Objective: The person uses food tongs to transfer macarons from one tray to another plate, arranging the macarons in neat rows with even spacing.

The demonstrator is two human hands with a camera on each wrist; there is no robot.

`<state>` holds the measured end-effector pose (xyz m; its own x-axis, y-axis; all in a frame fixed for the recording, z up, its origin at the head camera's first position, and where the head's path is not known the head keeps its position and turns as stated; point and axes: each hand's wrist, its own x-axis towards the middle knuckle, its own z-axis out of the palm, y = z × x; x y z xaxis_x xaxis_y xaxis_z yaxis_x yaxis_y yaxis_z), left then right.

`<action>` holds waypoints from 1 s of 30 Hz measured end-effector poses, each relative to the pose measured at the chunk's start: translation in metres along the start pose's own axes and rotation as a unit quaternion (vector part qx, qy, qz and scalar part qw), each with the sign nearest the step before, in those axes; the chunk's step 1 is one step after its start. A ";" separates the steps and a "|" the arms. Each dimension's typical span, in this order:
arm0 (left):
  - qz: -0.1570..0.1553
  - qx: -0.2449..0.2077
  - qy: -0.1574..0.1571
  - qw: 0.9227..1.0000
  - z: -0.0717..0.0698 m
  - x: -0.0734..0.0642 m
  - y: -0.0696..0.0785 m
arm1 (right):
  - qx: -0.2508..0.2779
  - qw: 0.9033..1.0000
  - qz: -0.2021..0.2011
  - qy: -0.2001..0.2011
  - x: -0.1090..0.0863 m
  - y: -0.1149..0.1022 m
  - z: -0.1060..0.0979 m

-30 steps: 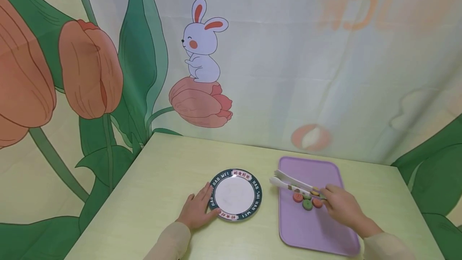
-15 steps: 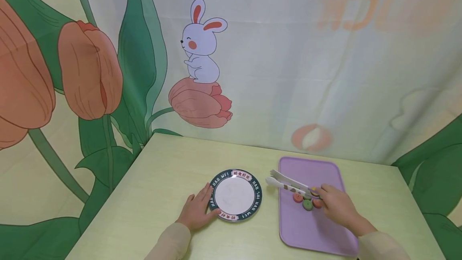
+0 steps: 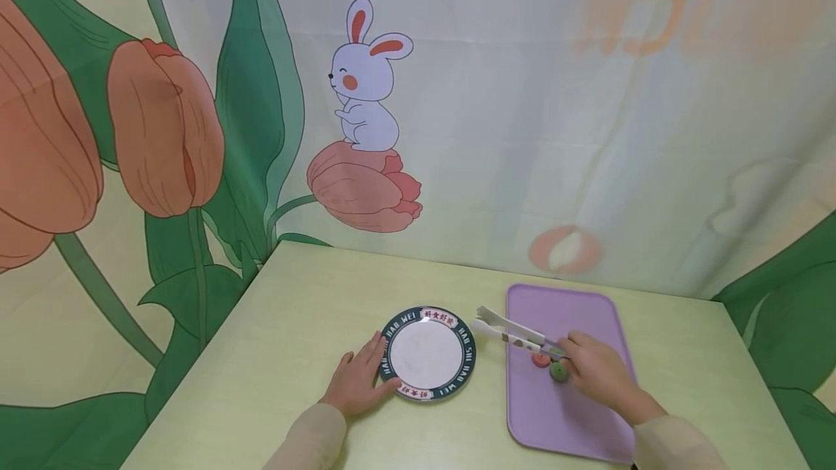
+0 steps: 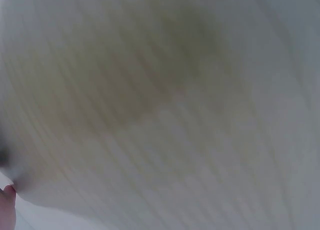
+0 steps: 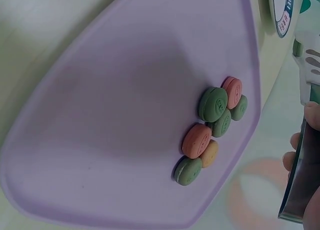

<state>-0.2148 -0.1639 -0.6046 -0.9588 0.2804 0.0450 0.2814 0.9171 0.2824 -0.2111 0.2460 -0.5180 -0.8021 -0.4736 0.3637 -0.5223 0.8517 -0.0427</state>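
My right hand (image 3: 597,368) grips the handle end of white-tipped tongs (image 3: 516,341) above the purple tray. The tong tips point left, with a gap between them, close to the right rim of the plate. A small green patch shows at the tongs in the right wrist view; I cannot tell what it is. My left hand (image 3: 358,379) lies with straight fingers at the left rim of a round plate (image 3: 427,354) with a dark green lettered border. Macarons sit on the tray, among them a green macaron (image 5: 213,104), a pink macaron (image 5: 197,141) and a yellow macaron (image 5: 209,153).
The purple tray (image 3: 562,303) lies on the right of the pale table (image 3: 313,289), beside the plate. Behind stands a curtain (image 3: 483,165) printed with tulips and a rabbit. Blurred pale fabric (image 4: 160,165) fills most of the left wrist view.
My right hand and the tongs have moved left, bringing the tong tips nearer the plate. The left hand and plate have stayed in place.
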 end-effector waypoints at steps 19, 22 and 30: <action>0.004 -0.003 0.006 1.000 0.001 0.000 -0.001 | -0.003 1.000 -0.010 0.002 0.015 -0.014 0.008; 0.005 -0.004 0.008 1.000 0.001 0.000 -0.001 | -0.007 1.000 -0.013 0.005 0.016 -0.015 0.009; 0.005 -0.002 0.006 1.000 0.002 0.000 -0.002 | -0.009 1.000 -0.023 0.016 0.022 -0.018 0.013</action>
<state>-0.2153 -0.1650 -0.6066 -0.9562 0.2865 0.0596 0.2913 0.9130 0.2857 -0.2229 0.2174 -0.5211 -0.7671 -0.5058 0.3947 -0.5533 0.8329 -0.0080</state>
